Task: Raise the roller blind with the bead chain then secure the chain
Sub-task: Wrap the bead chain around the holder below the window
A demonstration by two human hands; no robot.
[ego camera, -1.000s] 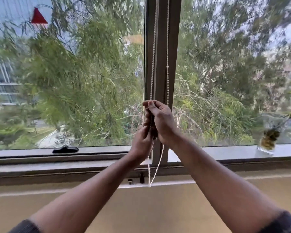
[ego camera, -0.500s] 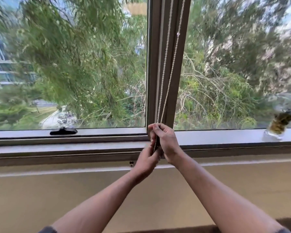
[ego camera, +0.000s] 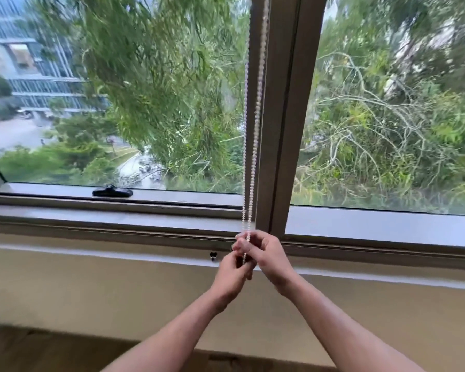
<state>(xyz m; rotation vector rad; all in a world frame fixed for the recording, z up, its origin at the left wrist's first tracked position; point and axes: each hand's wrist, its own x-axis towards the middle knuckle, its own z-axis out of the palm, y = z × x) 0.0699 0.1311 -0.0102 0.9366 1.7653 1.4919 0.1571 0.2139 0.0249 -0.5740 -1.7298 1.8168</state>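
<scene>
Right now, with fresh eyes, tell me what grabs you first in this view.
The two hands meeting low at centre: the right hand and left hand pinch the bottom of a white bead chain. Its two strands run up, close together, along the window mullion. Dense green trees fill both panes, and a black window handle lies on the left frame.

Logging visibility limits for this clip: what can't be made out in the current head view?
- Roller blind: cut off above the top edge.
- Bead chain bottom loop: hidden between the left hand and right hand.
- Small clip under the sill: too small to identify.
</scene>
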